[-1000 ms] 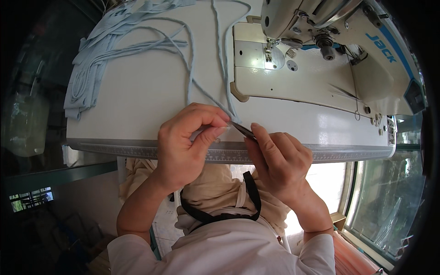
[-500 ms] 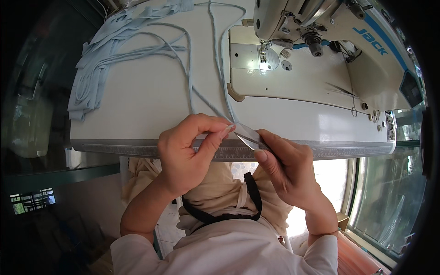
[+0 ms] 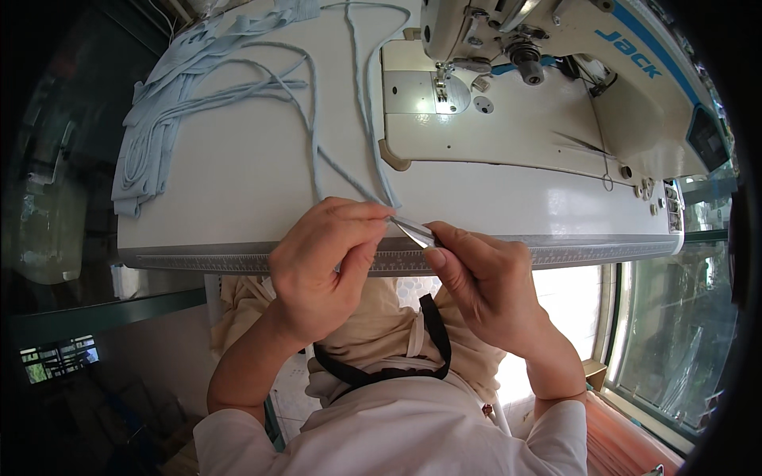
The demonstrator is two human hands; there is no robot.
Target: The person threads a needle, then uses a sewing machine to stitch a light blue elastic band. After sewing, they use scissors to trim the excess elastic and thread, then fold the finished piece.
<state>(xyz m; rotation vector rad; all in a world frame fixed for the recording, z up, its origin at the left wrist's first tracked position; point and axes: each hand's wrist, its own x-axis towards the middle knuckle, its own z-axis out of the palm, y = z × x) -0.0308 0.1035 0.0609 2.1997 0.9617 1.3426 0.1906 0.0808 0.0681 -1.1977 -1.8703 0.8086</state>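
White tabletop [image 3: 238,186] spanned the upper frame. At centre I had pale blue cords [image 3: 316,144] pinched in the left hand [image 3: 321,262], the right hand [image 3: 494,279] grasping metal snips [image 3: 422,230] just beside; a sewing machine [image 3: 647,119] stood upper right.

Sewing workshop, sewing machine [image 3: 635,119], blue cords [image 3: 315,147]

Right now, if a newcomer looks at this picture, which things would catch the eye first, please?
Likely first, the large white sewing machine at the upper right of the white table. Then the right hand at the table's front edge, holding a pointed metal blade tool toward the left hand, which pinches light-blue cords. A pile of light-blue fabric strips also stands out at the upper left.
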